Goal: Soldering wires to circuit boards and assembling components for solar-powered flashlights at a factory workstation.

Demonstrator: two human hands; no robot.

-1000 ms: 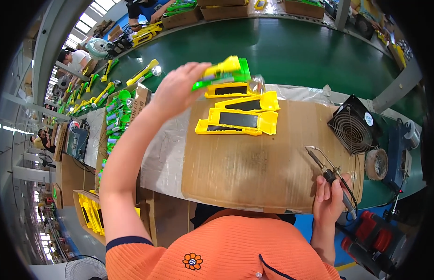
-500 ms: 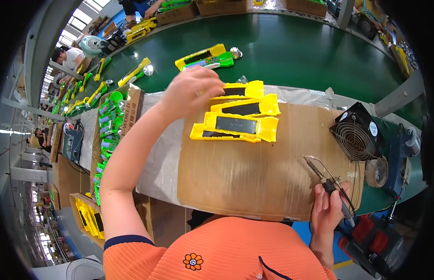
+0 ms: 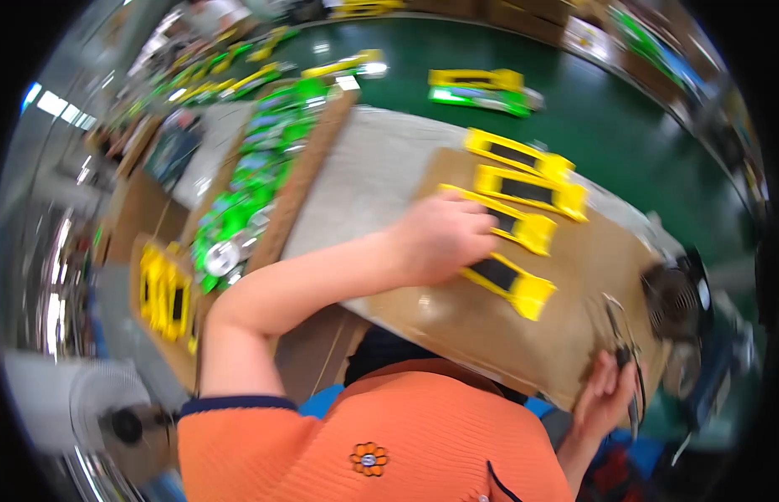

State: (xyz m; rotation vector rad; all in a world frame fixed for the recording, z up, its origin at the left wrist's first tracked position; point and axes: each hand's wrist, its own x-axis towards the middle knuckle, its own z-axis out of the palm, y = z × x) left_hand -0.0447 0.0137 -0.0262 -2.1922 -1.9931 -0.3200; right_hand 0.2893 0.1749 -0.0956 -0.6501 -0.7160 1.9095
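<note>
Yellow plastic housings, four of them with dark rectangular panels, lie in a slanting row running toward you across the brown cardboard sheet [image 3: 423,322]. The first housing [image 3: 513,154] and the second housing [image 3: 530,193] lie at its far side, just beside each other. Your left hand [image 3: 435,241] is over the left part of the third housing [image 3: 533,233], knuckles up, with the fingers curled and close together; their tips are blurred and partly hidden, so I cannot tell whether they are clamped on it. The fourth housing [image 3: 511,284] is nearest your body, its left end running up to that hand; whether the two touch I cannot tell.

Your right hand [image 3: 605,395], near the sheet's right edge, has its fingers wrapped around the soldering iron [image 3: 624,357], whose thin tip points away from you. Just beyond it, to the right, stands a black fan with a round guard [image 3: 676,299].

On the green work surface [image 3: 406,50] ahead, a yellow housing lies alongside a green part [image 3: 481,100]. To your left, a long carton [image 3: 310,176] holds rows of green parts, and a smaller carton [image 3: 174,345] holds more yellow housings.
</note>
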